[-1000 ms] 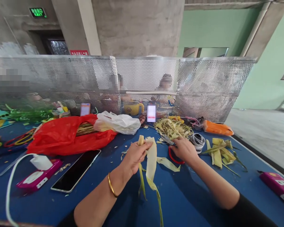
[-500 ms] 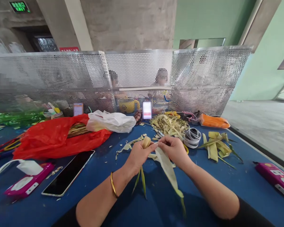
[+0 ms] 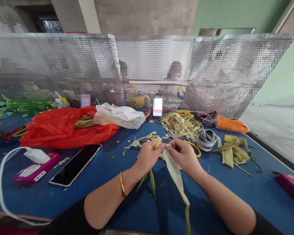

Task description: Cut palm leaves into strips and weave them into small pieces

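In mid-frame the right hand [image 3: 185, 156] had come back from beside the scrap pile [image 3: 181, 125] to join the left hand [image 3: 147, 157], both pinched closed on the leaf [image 3: 174, 169].

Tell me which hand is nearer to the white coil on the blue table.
Right. The right hand lies just left of the white coil, apart from it; the left hand is farther left, beyond the right hand. Both pinch the leaf strip.
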The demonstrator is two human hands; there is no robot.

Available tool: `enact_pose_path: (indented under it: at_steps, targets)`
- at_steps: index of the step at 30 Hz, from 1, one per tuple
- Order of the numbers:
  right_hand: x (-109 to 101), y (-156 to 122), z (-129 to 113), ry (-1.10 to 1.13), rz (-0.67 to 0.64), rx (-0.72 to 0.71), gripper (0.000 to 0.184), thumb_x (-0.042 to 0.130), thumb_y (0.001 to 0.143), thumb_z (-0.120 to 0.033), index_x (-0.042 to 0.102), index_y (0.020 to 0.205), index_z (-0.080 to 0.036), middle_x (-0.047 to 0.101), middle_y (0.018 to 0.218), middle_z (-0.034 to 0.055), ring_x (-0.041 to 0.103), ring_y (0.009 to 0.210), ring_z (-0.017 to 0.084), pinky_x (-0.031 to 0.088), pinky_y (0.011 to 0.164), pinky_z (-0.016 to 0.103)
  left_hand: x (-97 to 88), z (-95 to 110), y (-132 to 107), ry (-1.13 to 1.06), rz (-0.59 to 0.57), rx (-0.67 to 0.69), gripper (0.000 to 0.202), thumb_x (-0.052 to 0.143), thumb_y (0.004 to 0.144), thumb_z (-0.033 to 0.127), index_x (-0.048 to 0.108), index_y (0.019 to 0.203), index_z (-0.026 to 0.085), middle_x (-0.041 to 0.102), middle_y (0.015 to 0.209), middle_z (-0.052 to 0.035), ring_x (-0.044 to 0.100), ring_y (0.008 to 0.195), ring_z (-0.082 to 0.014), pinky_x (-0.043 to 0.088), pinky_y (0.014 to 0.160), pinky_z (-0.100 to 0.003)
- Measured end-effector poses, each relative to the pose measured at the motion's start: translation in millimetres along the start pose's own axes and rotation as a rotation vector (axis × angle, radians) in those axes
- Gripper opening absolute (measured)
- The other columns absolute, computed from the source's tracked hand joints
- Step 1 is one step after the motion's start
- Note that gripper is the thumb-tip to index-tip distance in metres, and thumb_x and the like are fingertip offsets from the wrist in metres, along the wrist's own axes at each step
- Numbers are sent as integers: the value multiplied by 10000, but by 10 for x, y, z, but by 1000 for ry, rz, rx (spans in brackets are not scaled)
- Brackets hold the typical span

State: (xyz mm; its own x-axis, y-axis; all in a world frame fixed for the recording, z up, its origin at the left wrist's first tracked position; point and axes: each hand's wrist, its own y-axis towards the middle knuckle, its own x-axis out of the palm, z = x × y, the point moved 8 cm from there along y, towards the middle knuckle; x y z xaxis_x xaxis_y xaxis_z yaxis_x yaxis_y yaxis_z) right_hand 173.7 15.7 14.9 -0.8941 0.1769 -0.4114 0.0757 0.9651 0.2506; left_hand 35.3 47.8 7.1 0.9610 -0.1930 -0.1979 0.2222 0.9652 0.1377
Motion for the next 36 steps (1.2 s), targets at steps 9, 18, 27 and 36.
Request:
enact_pose_path:
  at_steps: [9,18,27,36]
  targets:
    - [-65,-142,-375,-31,109,-232,105,593,833,-290,579,778,-201,597,733,5,526,665,140,424,621,254,-38,-74,24,-207,40,-119,315,657,715,459,548,652,170,374,478,77,296,446,-71,243,440,-207]
    - [11,-55,-73,211,85,39,305,665,743,-439,518,634,-195,436,529,-56,367,492,93,295,460,226,42,-38,-23,-198,-43,-115,383,643,744,486,445,600,192,345,466,83,279,435,-63,229,433,-204]
    - [-80,-204,-438,-51,131,-350,80,566,825,-176,628,782,-202,629,775,12,567,746,153,441,685,263,-19,-115,39,-268,33,-130,354,646,724,451,439,606,189,342,496,81,265,455,-60,216,445,-208]
    - [-53,-190,-422,-8,119,-328,119,550,826,-136,639,775,-196,622,713,1,565,664,145,447,617,263,-93,-178,102,-253,86,-122,341,661,711,459,504,599,177,391,487,64,323,448,-70,243,444,-211]
